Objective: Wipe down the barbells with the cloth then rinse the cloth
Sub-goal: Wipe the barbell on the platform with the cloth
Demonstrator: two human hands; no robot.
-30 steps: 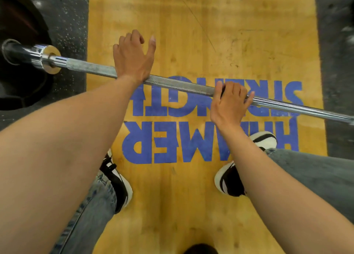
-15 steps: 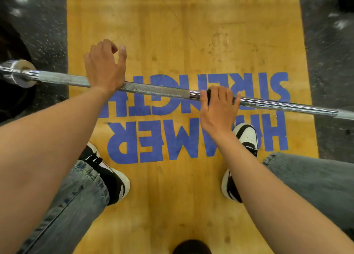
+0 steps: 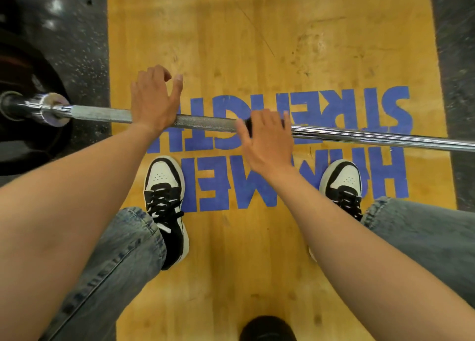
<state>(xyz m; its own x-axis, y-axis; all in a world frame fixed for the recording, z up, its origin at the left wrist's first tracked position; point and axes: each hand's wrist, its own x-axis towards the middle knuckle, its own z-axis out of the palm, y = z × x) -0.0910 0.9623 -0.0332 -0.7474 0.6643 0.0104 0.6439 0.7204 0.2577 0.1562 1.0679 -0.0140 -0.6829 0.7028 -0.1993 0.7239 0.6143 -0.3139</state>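
Cloth (image 3: 248,125) has slid left along the bar (image 3: 205,121) under the gripping right hand (image 3: 267,140); left hand (image 3: 153,101) rests open mid-frame. Wiping continues.

A steel barbell (image 3: 205,122) runs across the wooden platform from nine o'clock to three o'clock, dipping slightly toward three. Its nine o'clock stretch is dull and knurled, ending in a chrome collar and sleeve; the three o'clock stretch is smooth and shiny. A dark cloth (image 3: 248,124) wraps the shaft near the middle, mostly hidden.
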